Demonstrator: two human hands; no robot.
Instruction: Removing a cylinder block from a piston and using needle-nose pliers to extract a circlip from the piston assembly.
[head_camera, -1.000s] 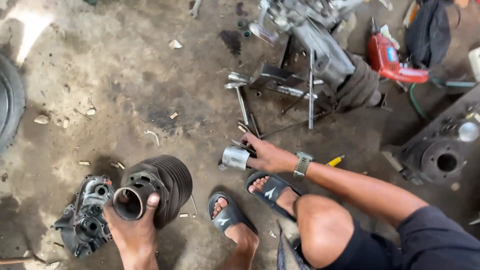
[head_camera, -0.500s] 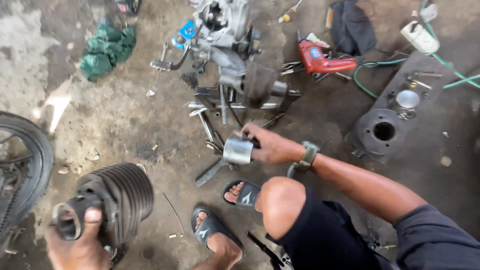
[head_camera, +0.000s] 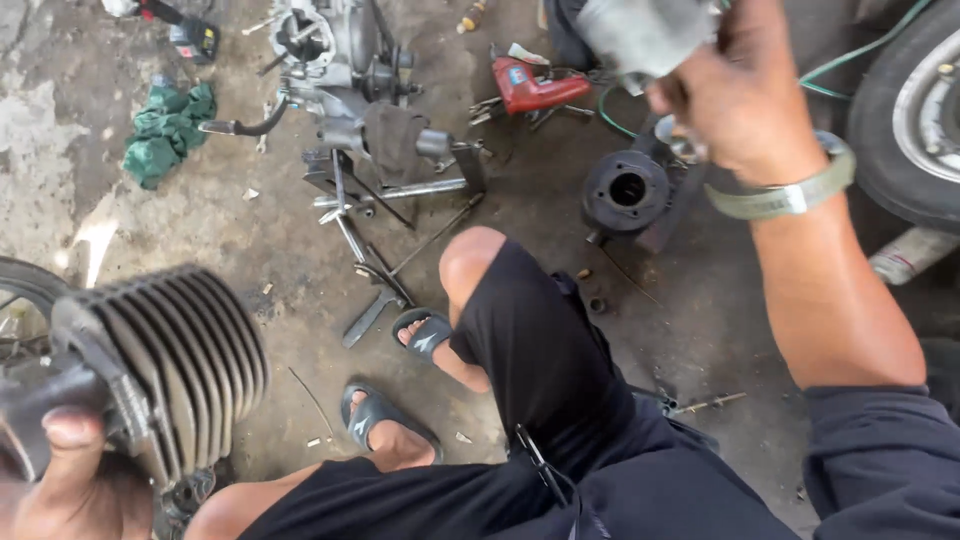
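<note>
Oily concrete floor (head_camera: 250, 250) below; left hand (head_camera: 70, 480) clasps the heavy, rigid finned cylinder (head_camera: 170, 360), right hand (head_camera: 740, 95) clamps a slick metal piston (head_camera: 645, 35).

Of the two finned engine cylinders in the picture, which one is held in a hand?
The grey finned cylinder at lower left, gripped by the left hand. The other, a dark cylinder, sits on the floor.

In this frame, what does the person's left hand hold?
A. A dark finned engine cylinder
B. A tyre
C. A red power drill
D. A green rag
A: the left hand grips a dark finned cylinder at the lower left, while the red drill and the green rag lie on the floor further off, untouched.
</note>
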